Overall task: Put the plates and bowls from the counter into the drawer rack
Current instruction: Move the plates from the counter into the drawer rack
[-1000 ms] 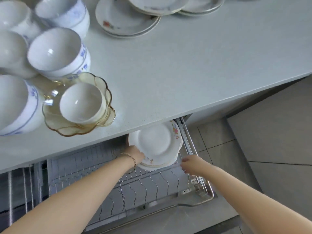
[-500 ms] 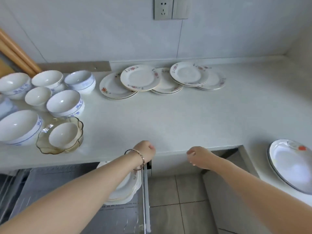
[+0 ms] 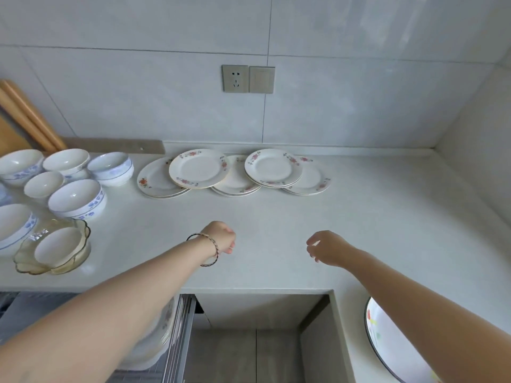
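Note:
Several white floral plates (image 3: pixel 199 168) lie overlapping at the back of the white counter (image 3: pixel 373 217). Several white and blue-patterned bowls (image 3: pixel 77 199) cluster at the left, with a small white bowl inside an amber glass dish (image 3: pixel 52 248) nearest me. My left hand (image 3: pixel 221 237), with a bracelet on the wrist, hovers over the counter's middle with fingers loosely curled, holding nothing. My right hand (image 3: pixel 325 248) hovers beside it, fingers apart and empty. Below the counter edge, plates (image 3: pixel 163 333) stand in the open drawer rack (image 3: pixel 178 341), mostly hidden by my left arm.
A large plate with a dark rim (image 3: pixel 387 349) lies at the right on the counter's side wing. Wooden boards (image 3: pixel 25 117) lean at the back left. A wall socket (image 3: pixel 235 78) sits above the plates. A tiled floor (image 3: pixel 243 355) shows below.
Both hands let go of the plates in the drawer rack and rose over the counter. My view lifted from the drawer to the counter and wall.

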Action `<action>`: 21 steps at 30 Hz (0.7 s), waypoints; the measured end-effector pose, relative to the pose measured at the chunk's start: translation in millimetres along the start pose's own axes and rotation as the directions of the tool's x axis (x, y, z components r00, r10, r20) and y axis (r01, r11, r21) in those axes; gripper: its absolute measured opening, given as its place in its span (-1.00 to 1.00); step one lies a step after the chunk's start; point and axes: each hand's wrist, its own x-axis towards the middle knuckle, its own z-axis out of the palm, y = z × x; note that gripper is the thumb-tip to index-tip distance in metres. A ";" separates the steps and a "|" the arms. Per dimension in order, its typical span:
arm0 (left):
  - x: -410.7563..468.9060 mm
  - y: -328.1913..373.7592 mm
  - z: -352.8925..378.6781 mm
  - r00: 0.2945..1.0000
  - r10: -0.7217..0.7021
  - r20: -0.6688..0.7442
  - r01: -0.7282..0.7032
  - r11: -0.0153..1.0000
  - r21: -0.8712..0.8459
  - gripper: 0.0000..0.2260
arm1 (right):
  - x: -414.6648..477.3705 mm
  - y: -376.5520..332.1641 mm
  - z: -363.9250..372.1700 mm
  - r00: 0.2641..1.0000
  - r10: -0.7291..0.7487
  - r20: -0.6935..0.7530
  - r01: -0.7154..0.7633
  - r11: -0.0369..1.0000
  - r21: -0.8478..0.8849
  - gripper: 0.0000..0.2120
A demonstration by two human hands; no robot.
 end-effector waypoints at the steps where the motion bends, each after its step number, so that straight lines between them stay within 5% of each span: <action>1: 2.4 5.4 1.3 1.000 -0.009 -0.005 0.008 1.000 -0.006 -0.75 | 5.2 0.1 -6.7 1.000 -0.001 0.010 0.002 1.000 -0.007 -0.67; 9: 65.9 54.4 2.0 0.998 -0.066 -0.009 0.065 0.992 -0.111 -0.78 | 78.5 -8.6 -55.9 1.000 -0.019 -0.009 0.019 1.000 0.001 -0.66; 16: 188.8 113.7 -12.3 0.996 -0.076 -0.050 0.071 0.994 -0.085 -0.71 | 193.3 -22.4 -93.1 0.991 0.115 -0.073 -0.105 0.986 0.129 -0.66; 18: 223.7 128.4 -15.7 0.996 -0.086 -0.026 0.085 0.996 -0.040 -0.91 | 231.7 -28.8 -102.9 0.985 0.157 -0.077 -0.144 0.978 0.153 -0.63; 21: 281.3 141.9 -17.8 0.989 -0.148 -0.014 0.148 0.989 0.018 -0.55 | 283.2 -39.4 -112.7 0.970 0.230 -0.076 -0.211 0.957 0.201 -0.58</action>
